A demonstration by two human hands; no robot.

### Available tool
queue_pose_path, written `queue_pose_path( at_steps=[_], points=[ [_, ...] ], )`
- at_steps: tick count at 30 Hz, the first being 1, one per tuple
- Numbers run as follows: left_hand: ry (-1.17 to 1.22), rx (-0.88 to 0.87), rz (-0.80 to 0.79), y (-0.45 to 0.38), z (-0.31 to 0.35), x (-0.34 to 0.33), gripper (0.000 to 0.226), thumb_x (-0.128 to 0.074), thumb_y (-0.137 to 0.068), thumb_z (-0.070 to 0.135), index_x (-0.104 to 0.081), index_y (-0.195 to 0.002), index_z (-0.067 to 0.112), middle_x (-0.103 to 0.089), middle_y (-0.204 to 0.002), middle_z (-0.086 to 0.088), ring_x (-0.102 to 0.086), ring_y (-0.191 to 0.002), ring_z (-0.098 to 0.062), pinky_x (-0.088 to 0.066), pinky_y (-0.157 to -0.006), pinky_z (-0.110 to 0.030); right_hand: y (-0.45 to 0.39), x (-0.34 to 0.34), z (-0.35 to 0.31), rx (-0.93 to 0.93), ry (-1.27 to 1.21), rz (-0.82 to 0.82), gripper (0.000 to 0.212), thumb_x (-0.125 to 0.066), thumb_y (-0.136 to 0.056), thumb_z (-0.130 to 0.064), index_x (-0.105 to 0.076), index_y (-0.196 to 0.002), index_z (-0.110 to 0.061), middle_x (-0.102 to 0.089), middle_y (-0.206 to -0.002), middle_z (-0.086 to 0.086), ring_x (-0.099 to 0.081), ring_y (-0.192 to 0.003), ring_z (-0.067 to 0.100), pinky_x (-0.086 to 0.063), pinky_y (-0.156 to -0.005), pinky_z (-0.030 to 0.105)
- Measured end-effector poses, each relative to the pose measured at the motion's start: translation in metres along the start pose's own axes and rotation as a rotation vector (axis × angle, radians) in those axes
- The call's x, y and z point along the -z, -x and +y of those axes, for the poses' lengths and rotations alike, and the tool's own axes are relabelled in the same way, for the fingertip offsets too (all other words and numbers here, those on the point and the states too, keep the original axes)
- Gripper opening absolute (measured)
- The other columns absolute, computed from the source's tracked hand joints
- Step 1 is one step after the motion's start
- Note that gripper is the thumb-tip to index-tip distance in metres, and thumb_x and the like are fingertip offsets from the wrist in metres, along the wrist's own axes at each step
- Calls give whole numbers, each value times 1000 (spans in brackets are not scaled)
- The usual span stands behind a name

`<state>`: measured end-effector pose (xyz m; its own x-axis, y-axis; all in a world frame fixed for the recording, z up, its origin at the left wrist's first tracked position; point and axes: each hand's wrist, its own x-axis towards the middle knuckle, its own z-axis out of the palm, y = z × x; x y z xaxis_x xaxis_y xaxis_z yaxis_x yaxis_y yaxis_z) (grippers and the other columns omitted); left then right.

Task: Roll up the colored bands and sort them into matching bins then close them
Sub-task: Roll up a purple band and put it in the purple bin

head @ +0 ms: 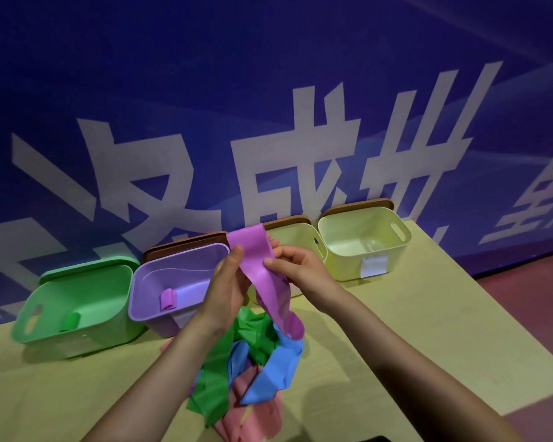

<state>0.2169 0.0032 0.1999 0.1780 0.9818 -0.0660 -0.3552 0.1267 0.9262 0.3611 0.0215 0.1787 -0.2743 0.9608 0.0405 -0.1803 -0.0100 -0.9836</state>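
A purple band [262, 275] hangs in the air in front of the bins. My left hand [227, 282] and my right hand [296, 266] both pinch it near its upper end, and its tail dangles over a heap of green, blue and pink bands [253, 371] on the table. The purple bin [160, 291] holds one rolled purple band [168, 299]. A rolled green band [70, 322] lies in the green bin [77, 301]. Both bins stand open.
Two pale yellow-green bins [364, 247] stand open at the back right, one partly hidden behind my hands. Brown lids [186, 242] lean behind the bins against a blue wall with white characters. The yellow table's [444, 330] right edge drops to a reddish floor.
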Motion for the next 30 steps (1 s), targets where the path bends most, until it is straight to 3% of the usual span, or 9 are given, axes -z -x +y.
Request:
queue_pose_path(
  at_steps=[2,6,9,14,16,20,23,27,30],
  points=[
    [33,18,-16,0,-1,-1,74,-79,-54,66,-68,-108,16,-69,-117,-7,-66,-106,-19,-55,-88,-30,0,0,1,2,-31,1,14,-61,-88,0,-65,-77,-7,-67,-75,-8,-60,-69,5,-48,-65,15],
    [-33,68,28,-3,-3,-4,30,-51,-93,35,-66,-110,15,-69,-116,-6,-65,-106,-18,-49,-97,-37,3,-1,2,-16,12,-4,14,-61,-90,-5,-67,-79,-12,-66,-70,-7,-58,-63,4,-46,-60,14],
    [26,-3,60,-6,3,-10,37,-33,-101,28,-66,-105,11,-72,-107,-5,-65,-105,-18,-50,-92,-30,6,-1,10,-52,79,-31,21,-58,-93,-10,-63,-74,-14,-57,-56,-13,-48,-52,-1,-36,-51,12],
    [153,-78,71,-9,20,-13,38,-32,-101,30,-62,-100,6,-71,-84,-6,-68,-79,-17,-54,-81,-27,12,6,51,-173,309,-115,38,-65,-88,-37,-66,-81,0,-56,-71,4,-51,-68,16,-39,-65,34],
    [178,-73,97,-8,21,-13,38,-33,-101,30,-62,-96,6,-69,-77,-5,-66,-71,-16,-53,-78,-28,14,11,61,-206,340,-94,39,-69,-86,-34,-64,-81,5,-54,-74,7,-48,-70,14,-37,-67,31],
    [283,-71,161,-7,23,-3,34,-35,-101,31,-60,-97,10,-67,-76,-3,-63,-68,-15,-49,-78,-30,16,21,73,-155,370,-50,6,-72,-84,-13,-68,-84,-9,-59,-77,-2,-49,-66,-1,-41,-69,16],
    [315,-90,186,-6,29,3,32,-35,-101,31,-60,-99,11,-67,-76,-2,-63,-68,-14,-49,-78,-30,16,23,82,-170,336,45,14,-71,-84,-11,-65,-97,-12,-57,-78,-4,-48,-60,-6,-41,-65,12],
    [283,-77,177,-3,31,-2,33,-34,-102,31,-61,-99,12,-67,-74,-1,-63,-66,-14,-48,-77,-30,10,17,85,-288,299,103,10,-63,-89,-12,-53,-90,-13,-48,-62,0,-43,-47,5,-33,-46,17],
    [298,-66,173,-1,32,-5,37,-34,-101,31,-65,-93,12,-65,-72,-2,-61,-65,-14,-50,-73,-27,6,12,83,-330,368,-25,14,-53,-79,-12,-58,-92,-15,-50,-61,1,-42,-50,13,-31,-43,20]
  ],
)
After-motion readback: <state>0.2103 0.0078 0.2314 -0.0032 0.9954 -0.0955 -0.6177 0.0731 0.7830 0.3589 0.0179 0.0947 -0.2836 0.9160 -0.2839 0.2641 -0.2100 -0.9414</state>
